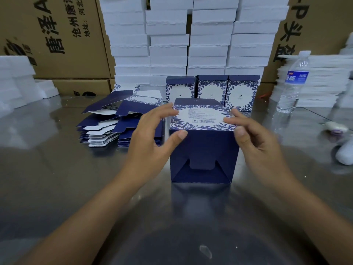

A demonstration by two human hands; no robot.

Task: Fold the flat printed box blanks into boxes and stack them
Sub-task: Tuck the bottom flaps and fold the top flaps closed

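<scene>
Head view: box [204, 150] lies on its side on the table [57, 178], dead centre, its dark-blue bottom facing the camera and the printed barcode face up.

Left hand [154, 134] and right hand [254, 138] flank its top edge. Fingers are spread and nearly straight, with thumbs and tips just touching the upper corners. Neither hand is wrapped round it. There's some motion blur, so I can't tell how firm the contact is.

Risks as I read them:
- The bottom lock tab looks seated, but the lower right flap corner pokes out. Squeeze the sides unevenly and the bottom could pop open.
- A fingertip hold at the corners only means the box can twist or slip when it's stood up.
- The row [212, 90] of three finished boxes stands just behind. A careless push forward could topple them.
- Blanks [118, 121] are piled loosely near the left hand, so a wrist sweep would scatter them.
- Bottle [292, 83] is upright to the right and well apart. Low risk.
</scene>
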